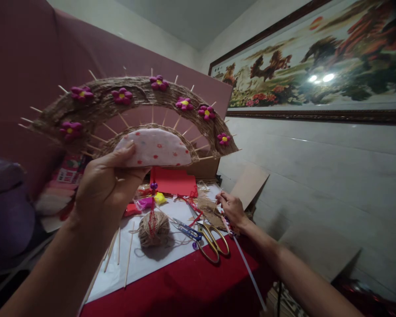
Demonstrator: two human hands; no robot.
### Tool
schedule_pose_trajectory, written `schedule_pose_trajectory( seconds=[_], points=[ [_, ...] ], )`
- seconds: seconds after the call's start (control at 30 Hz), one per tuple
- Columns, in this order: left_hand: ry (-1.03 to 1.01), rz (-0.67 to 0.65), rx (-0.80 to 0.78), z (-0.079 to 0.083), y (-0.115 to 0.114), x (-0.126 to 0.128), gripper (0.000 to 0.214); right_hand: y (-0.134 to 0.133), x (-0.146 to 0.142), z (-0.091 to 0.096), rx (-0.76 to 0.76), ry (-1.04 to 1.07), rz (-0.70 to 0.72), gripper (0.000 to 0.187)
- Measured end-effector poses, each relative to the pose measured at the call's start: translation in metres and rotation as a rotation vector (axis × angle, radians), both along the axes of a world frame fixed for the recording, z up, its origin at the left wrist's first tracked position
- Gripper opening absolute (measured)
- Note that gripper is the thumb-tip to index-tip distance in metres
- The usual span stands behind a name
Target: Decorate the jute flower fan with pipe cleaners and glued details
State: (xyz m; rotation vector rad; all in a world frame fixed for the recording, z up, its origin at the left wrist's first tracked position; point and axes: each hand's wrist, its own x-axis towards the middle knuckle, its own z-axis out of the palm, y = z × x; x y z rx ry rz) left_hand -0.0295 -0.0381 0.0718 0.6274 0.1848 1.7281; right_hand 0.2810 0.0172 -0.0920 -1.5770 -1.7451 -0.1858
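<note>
My left hand (110, 180) grips a handmade fan (102, 94) by its lower middle and lifts it above the table. The thumb presses on the fan's white half-round cloth patch (160, 147) with red dots. Twine covers the fan's wide outer band, purple clay flowers with yellow centres sit on it, and thin wooden sticks poke past the rim. At the table's right side my right hand (232, 209) is closed in a pinch, with a thin pale sliver near the fingertips. Beside it lie brown scraps (213, 213) and gold-handled scissors (214, 242). A red tassel (152, 220) hangs below the fan.
A twine ball (154, 233), blue snips (186, 228) and wooden sticks (128, 255) lie on the white sheet (105, 281). Behind are a red sheet (173, 181) and yellow clay (159, 198). A pale rod (249, 270) crosses the red tablecloth (171, 293). A cardboard piece (251, 185) leans by the wall.
</note>
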Motion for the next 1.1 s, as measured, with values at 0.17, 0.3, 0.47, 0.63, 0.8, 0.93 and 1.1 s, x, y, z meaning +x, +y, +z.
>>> schedule_pose_trajectory(
  seconds=[0.17,0.3,0.47,0.63,0.8,0.93,1.1],
  points=[
    [0.007,-0.012,0.014,-0.001,0.0,0.0,0.027,-0.001,0.003,0.001,0.026,0.009,-0.053,0.035],
    [0.002,-0.012,0.017,-0.002,0.0,0.0,0.027,-0.003,0.005,0.002,0.016,0.008,-0.043,0.034],
    [-0.006,-0.008,0.004,-0.002,0.001,-0.001,0.029,-0.014,0.018,0.022,0.095,0.025,-0.058,0.033],
    [0.001,-0.027,0.005,-0.001,-0.001,-0.002,0.031,-0.036,0.055,0.029,-0.128,-0.064,0.052,0.023],
    [0.005,-0.021,0.019,0.001,-0.003,0.001,0.028,-0.057,0.084,0.006,-0.575,-0.135,0.12,0.034],
    [0.0,0.001,0.0,0.0,-0.003,0.002,0.026,-0.06,0.086,-0.011,-0.549,-0.14,0.157,0.047],
    [0.015,-0.032,0.037,-0.003,-0.003,0.001,0.023,-0.059,0.084,-0.02,-0.471,-0.078,0.12,0.048]
  ],
)
